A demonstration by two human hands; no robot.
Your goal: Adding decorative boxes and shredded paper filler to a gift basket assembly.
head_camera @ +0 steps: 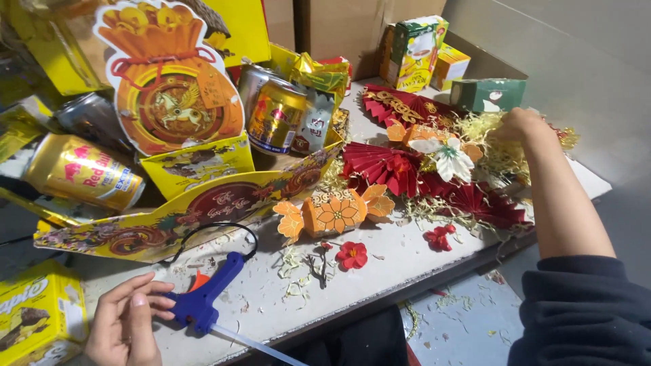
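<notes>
My left hand (pixel 125 325) rests at the near left edge of the table, its fingers closed around the handle of a blue glue gun (pixel 207 298) with a clear glue stick poking out of its back. My right hand (pixel 519 125) reaches far right into a pile of pale yellow shredded paper (pixel 498 152), fingers curled in it; whether it grips anything is hidden. Between the hands lie red paper fans (pixel 383 166), an orange candy-shaped paper box (pixel 336 211), a white paper flower (pixel 447 156) and small red flowers (pixel 352 254).
A yellow gift basket (pixel 183 210) with gold drink cans (pixel 274 115) and a large orange money-bag cutout (pixel 166 74) fills the left. Small boxes (pixel 417 51) and a green box (pixel 488 93) stand at the back. A yellow box (pixel 37 318) sits at the near left. Paper scraps litter the table.
</notes>
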